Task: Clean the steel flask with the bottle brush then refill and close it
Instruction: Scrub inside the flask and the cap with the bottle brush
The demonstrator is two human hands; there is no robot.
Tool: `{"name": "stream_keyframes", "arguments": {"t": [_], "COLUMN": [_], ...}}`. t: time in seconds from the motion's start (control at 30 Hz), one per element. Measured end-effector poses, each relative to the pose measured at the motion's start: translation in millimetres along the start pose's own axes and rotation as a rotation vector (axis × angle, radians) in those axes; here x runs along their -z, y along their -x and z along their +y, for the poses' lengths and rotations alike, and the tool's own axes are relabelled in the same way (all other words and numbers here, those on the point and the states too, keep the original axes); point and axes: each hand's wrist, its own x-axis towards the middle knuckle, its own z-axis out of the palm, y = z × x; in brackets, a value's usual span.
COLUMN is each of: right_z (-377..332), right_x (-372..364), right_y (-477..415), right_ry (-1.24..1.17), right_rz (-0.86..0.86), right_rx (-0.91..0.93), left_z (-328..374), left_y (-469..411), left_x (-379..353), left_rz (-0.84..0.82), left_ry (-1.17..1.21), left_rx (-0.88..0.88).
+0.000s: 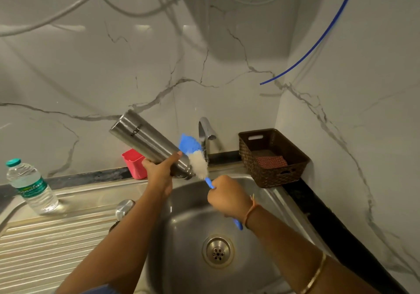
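The steel flask is tilted, base up to the left and mouth down to the right, above the sink basin. My left hand grips it near the mouth end. My right hand holds the blue handle of the bottle brush. The brush's blue and white bristle head is outside the flask, right beside its mouth. The steel flask cap stands on the drainboard, partly behind my left forearm.
A plastic water bottle stands on the drainboard at the left. A pink cup sits behind the flask. The tap rises behind the basin. A brown basket with a cloth stands at the right corner.
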Motion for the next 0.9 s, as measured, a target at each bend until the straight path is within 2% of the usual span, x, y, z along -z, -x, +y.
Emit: {"name": "stream_keyframes", "arguments": {"t": [0.1,0.2,0.3,0.4,0.5,0.57,0.77,0.9], "right_z": [0.4,4.9,9.3,12.1,10.1,9.1,3.1,0.5], "right_x": [-8.6,-17.7,-4.2,6.8,-4.7,-13.2,-4.4,-5.7], "right_y": [16.5,28.7,6.8,-5.6,16.6,30.2,0.2,20.9], "right_ry": [0.075,0.124,0.050,-0.071,0.050,0.047,-0.097,-0.032], "right_rz": [-0.048,-0.044,-0.007,-0.036,-0.084,-0.047,-0.029,-0.063], "right_rx": [0.082,0.158,0.052,0.004,0.113,0.172,0.007,0.076], "left_z": [4.8,12.9,6.9,-2.6,0.6,2.5,-12.5,-9.1], "left_y": [-6.6,-11.5,-6.0,-1.1,-12.1,-19.9,-11.3,-22.2], "left_x": [0.0,1.4,-2.2,-4.3,2.4,6.4,0.0,9.8], "left_rz": [0.073,0.142,0.024,-0.068,-0.027,0.000,-0.032,0.017], "left_ry": [0.007,0.098,0.176,0.099,-0.021,-0.074,-0.077,-0.128], "left_rx": [-0.046,-0.008,0.062,0.070,0.000,-0.027,0.014,0.065]}}
